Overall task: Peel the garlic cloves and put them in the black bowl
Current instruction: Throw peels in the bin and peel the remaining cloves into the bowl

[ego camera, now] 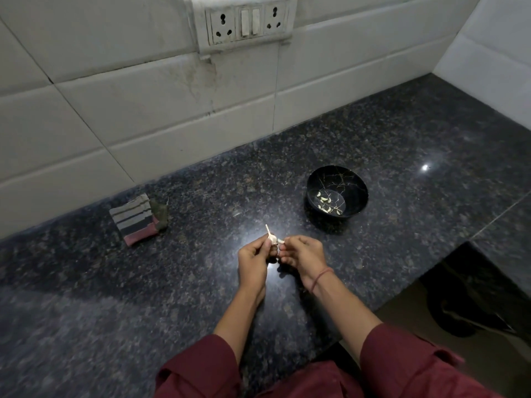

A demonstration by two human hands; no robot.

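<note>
A small white garlic bulb (271, 238) with a thin stalk pointing up is held over the dark granite counter (143, 282). My left hand (253, 261) grips the bulb from the left. My right hand (301, 255) pinches a clove (280, 241) on the bulb's right side. The black bowl (359, 188) stands to the upper right of my hands, about a hand's length away. Several peeled cloves (327, 203) lie on its bottom.
A folded striped cloth (135, 221) lies at the left by the tiled wall (143, 110). A socket and switch plate (247, 21) sits on the wall above. The counter's edge (431, 271) drops off at the right, close to my right forearm.
</note>
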